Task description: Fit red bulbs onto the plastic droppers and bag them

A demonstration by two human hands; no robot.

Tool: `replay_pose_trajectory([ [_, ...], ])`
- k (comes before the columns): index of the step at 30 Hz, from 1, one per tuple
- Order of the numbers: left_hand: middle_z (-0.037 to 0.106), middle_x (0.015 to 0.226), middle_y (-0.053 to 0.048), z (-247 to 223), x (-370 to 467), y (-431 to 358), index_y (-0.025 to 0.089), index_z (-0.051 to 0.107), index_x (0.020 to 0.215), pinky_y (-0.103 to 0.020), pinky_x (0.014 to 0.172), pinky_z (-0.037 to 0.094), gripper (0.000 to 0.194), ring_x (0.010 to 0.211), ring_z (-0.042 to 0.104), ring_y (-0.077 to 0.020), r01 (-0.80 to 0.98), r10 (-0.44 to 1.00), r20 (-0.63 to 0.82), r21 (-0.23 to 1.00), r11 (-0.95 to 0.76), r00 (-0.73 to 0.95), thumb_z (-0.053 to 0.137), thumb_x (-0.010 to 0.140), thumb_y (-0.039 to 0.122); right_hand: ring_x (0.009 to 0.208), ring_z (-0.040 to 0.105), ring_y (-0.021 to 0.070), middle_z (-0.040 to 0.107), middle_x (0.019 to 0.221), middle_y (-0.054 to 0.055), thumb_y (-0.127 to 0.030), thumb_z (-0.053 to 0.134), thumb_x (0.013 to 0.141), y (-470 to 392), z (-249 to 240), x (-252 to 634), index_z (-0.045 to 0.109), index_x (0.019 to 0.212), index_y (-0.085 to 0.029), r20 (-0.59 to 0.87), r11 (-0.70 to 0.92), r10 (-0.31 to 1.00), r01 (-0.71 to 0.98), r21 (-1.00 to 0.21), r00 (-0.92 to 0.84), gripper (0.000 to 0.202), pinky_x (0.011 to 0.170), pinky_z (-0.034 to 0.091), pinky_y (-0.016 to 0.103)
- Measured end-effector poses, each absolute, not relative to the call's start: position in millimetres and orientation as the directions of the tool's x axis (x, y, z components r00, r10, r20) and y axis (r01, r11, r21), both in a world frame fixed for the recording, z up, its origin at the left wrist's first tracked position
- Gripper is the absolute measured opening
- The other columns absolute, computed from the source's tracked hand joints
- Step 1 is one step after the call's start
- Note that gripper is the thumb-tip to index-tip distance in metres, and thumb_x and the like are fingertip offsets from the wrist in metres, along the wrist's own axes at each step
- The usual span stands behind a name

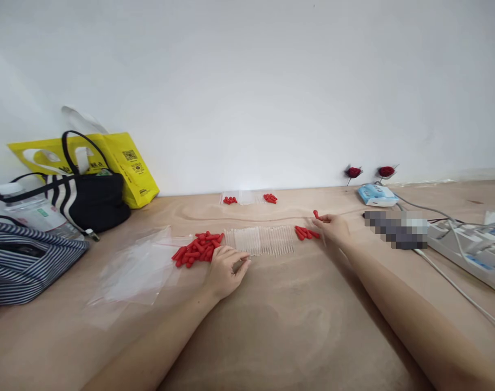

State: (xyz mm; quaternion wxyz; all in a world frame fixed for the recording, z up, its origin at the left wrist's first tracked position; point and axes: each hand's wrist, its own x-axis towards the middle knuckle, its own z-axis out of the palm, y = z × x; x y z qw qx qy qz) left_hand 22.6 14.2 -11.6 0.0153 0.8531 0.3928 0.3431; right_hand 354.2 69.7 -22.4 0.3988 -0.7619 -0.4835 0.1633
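Observation:
My right hand (332,229) pinches a small red rubber bulb (315,214) upright between thumb and fingertips. Just below it, several more red bulbs (306,233) lie in a short row. My left hand (227,271) rests on the table with its fingers loosely bent, thumb and index tips slightly apart and nothing visible between them. Its back fingers are beside a pile of red bulbs (196,248). Ahead of that hand, thin clear tubes (259,240) lie side by side in a long row, reaching towards the right-hand bulbs.
Flat clear plastic bags (137,266) lie left of the pile. Two small bags of red bulbs (230,200) (270,199) lie by the wall. Handbags (96,201) and a yellow bag (135,168) stand left. A tissue pack (377,195), cables and a power strip (467,252) are right.

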Motion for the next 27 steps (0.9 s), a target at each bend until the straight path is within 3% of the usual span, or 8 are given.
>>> replay_pose_trajectory([
  [4,0.067,0.072,0.001,-10,23,14,0.022,0.064,0.083,-0.035,0.076,0.036,0.011,0.074,0.057,-0.0174,0.670,0.699,0.554,0.307,-0.676,0.452,0.055,0.078,0.025,0.061,0.061,0.0200,0.065,0.058,0.005,-0.043,0.059,0.066,69,-31,356,0.069,0.076,-0.018,0.096,-0.273,0.875,0.648,-0.711,0.474,0.029,0.052,0.038,0.025],
  [12,0.068,0.073,0.000,-10,25,14,0.022,0.065,0.082,-0.036,0.076,0.036,0.013,0.075,0.057,-0.0177,0.680,0.724,0.511,0.319,-0.660,0.463,0.054,0.077,0.026,0.063,0.060,0.0190,0.067,0.064,0.006,-0.048,0.056,0.067,71,-32,337,0.069,0.071,-0.020,0.108,-0.280,0.886,0.706,-0.650,0.451,0.031,0.052,0.035,0.024],
  [17,0.067,0.072,-0.001,-10,24,13,0.022,0.065,0.081,-0.036,0.076,0.036,0.012,0.075,0.058,-0.0181,0.680,0.728,0.500,0.322,-0.659,0.469,0.053,0.078,0.026,0.053,0.056,0.0165,0.062,0.054,0.006,-0.050,0.053,0.069,70,-30,338,0.066,0.060,-0.018,0.098,-0.242,0.908,0.701,-0.671,0.407,0.035,0.045,0.034,0.024],
  [23,0.068,0.074,0.000,-11,24,14,0.022,0.064,0.081,-0.037,0.077,0.036,0.011,0.076,0.058,-0.0183,0.678,0.724,0.495,0.315,-0.664,0.480,0.054,0.078,0.025,0.041,0.049,0.0095,0.065,0.068,0.006,-0.044,0.060,0.066,63,-31,344,0.062,0.079,-0.014,0.083,-0.232,0.904,0.645,-0.729,0.419,0.032,0.037,0.032,0.021],
  [27,0.068,0.075,0.000,-10,24,14,0.022,0.065,0.081,-0.037,0.077,0.036,0.010,0.076,0.057,-0.0185,0.682,0.726,0.497,0.313,-0.661,0.475,0.055,0.077,0.024,0.044,0.050,0.0104,0.062,0.057,0.002,-0.037,0.066,0.058,59,-28,351,0.061,0.067,-0.016,-0.005,-0.225,0.940,0.608,-0.761,0.341,0.024,0.040,0.035,0.020],
])
